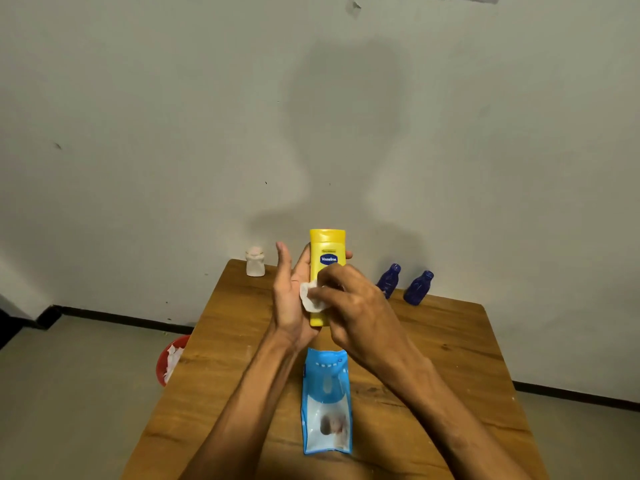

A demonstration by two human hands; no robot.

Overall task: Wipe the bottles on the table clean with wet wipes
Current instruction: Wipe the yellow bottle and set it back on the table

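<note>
A yellow Vaseline bottle (327, 249) is held upright above the wooden table (242, 358). My left hand (289, 299) cradles it from the left, fingers spread behind it. My right hand (349, 306) presses a crumpled white wet wipe (310, 297) against the bottle's lower front. A small white bottle (255, 262) stands at the table's far left corner. Two dark blue bottles (388, 280) (418, 287) stand at the far right. A blue pack of wet wipes (326, 400) lies flat on the table below my hands.
A red bin (164, 362) holding used white wipes sits on the floor beside the table's left edge. A pale wall rises close behind the table. Grey floor lies to the left and right of the table.
</note>
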